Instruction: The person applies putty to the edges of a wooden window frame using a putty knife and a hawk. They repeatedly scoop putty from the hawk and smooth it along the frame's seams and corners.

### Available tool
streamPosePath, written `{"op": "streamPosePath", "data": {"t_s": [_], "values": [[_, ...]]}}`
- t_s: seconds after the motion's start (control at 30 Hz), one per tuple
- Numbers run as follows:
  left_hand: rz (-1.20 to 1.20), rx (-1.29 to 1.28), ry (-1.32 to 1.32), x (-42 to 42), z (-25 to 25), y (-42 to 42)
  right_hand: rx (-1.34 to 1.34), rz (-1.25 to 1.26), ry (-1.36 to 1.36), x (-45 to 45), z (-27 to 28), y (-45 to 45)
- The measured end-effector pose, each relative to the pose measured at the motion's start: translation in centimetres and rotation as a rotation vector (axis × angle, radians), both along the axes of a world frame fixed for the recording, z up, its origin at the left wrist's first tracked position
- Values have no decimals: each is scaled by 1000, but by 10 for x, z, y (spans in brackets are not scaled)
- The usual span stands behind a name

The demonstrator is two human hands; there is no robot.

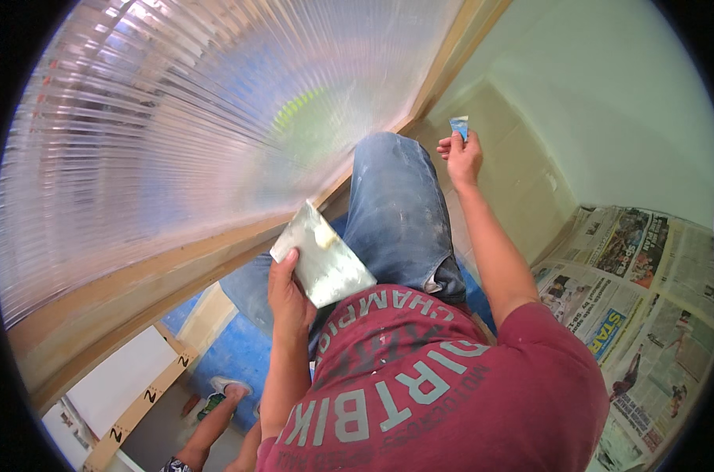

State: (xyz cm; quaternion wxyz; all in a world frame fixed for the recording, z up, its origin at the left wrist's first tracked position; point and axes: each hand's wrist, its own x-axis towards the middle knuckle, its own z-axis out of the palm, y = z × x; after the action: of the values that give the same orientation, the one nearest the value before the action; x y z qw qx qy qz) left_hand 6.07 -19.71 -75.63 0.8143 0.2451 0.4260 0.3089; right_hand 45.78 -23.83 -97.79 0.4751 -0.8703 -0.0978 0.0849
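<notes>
My left hand (289, 289) grips a flat, pale rectangular board (327, 262) by its edge, thumb on top. A cream dab of paste or putty (325, 236) sits near the board's upper side, and wet smears shine lower down. Out ahead on the right, my right hand (464, 159) pinches a small blue scraper-like piece (459, 126) with a pale edge. That piece is held apart from the pale green wall (616, 118). My bent knee (392, 177), in stained jeans, lies between the two hands.
A ribbed translucent sheet (215, 130) in a wooden frame (156, 265) rises on the left. Newspaper (616, 283) covers a surface at right. Below left are another person's legs (215, 422), blue floor covering (233, 348) and a marked wooden strip (150, 395).
</notes>
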Motion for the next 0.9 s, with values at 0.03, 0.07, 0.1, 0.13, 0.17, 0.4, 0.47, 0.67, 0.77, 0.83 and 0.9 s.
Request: {"op": "streamPosePath", "data": {"t_s": [0.03,0.07,0.1,0.13,0.17,0.4,0.47,0.67,0.77,0.83,0.9], "values": [[11,-7,8,4,2,2,123,7,92,-6,12,-11],[-2,34,19,8,3,4,244,13,189,-14,26,-21],[-17,72,37,13,5,7,275,73,208,-22,43,-29],[-34,113,20,20,5,10,303,130,227,-27,64,-39],[-59,173,-3,27,6,12,344,198,228,-33,86,-48],[-244,523,156,69,-3,26,614,443,812,-103,227,-74],[-230,651,90,77,-3,24,693,470,970,-121,250,-72],[-158,893,184,88,4,9,721,479,1155,-147,272,-62],[-152,928,189,88,4,8,717,524,1175,-153,273,-61],[-157,955,211,87,1,8,724,538,1188,-155,272,-60],[-162,1014,246,88,-2,8,740,548,1205,-157,270,-57]]}}
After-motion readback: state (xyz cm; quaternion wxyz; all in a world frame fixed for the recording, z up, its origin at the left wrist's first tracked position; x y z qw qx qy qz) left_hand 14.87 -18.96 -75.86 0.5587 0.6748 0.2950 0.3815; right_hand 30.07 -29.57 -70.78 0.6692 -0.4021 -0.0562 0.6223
